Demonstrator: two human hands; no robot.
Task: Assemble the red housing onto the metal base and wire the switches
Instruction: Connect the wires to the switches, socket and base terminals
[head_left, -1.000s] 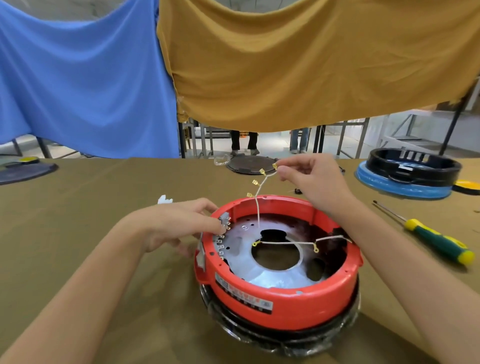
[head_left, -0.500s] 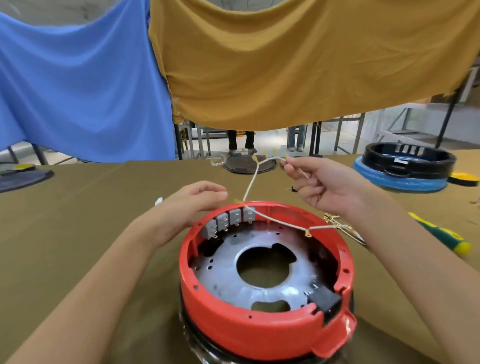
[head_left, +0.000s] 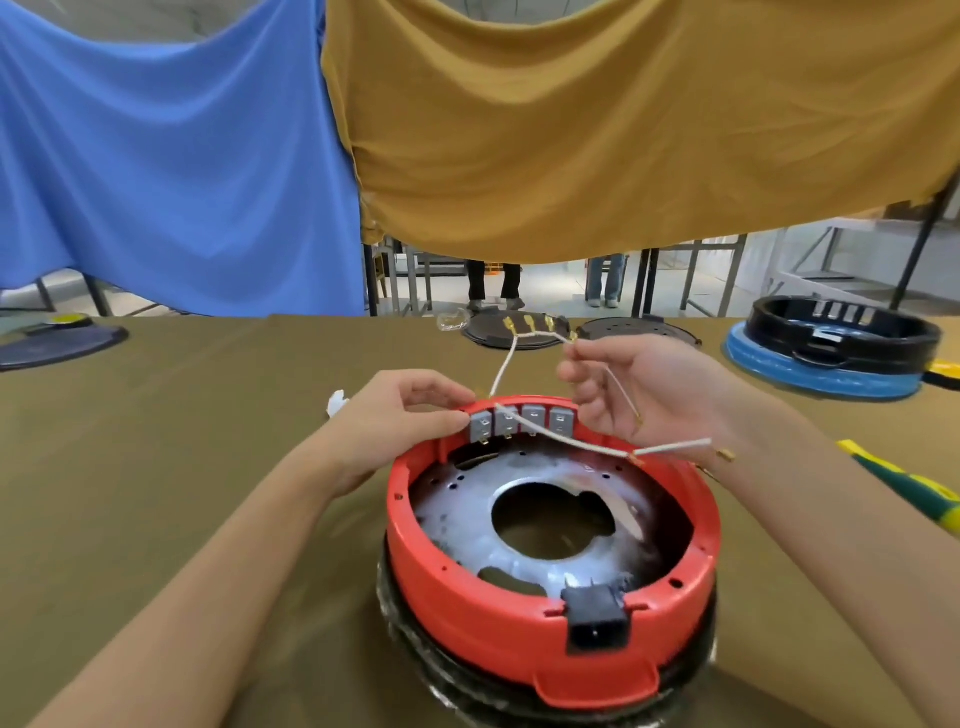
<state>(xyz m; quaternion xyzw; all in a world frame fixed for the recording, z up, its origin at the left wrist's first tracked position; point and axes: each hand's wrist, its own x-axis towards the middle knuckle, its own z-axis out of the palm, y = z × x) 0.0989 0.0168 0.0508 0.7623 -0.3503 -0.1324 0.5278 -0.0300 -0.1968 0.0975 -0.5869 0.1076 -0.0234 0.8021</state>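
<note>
The red housing (head_left: 519, 639) sits over the shiny metal base (head_left: 467, 514) in front of me, with a black socket (head_left: 595, 621) at its near rim. Several grey switches (head_left: 522, 422) line the far inner wall. My left hand (head_left: 400, 421) holds the far left rim, fingertips at the leftmost switch. My right hand (head_left: 644, 389) pinches a white wire harness (head_left: 524, 343) with brass terminals, held above the far rim. One strand of it drapes across the switches.
A green and yellow screwdriver (head_left: 914, 486) lies on the olive cloth at right. A black and blue housing (head_left: 831, 345) stands at the back right, dark round plates (head_left: 514, 332) at the back centre and left. Blue and mustard cloths hang behind.
The housing has turned, so the switch row moved from the left side to the far side and the black socket came to the front. My right hand kept hold of the wires.
</note>
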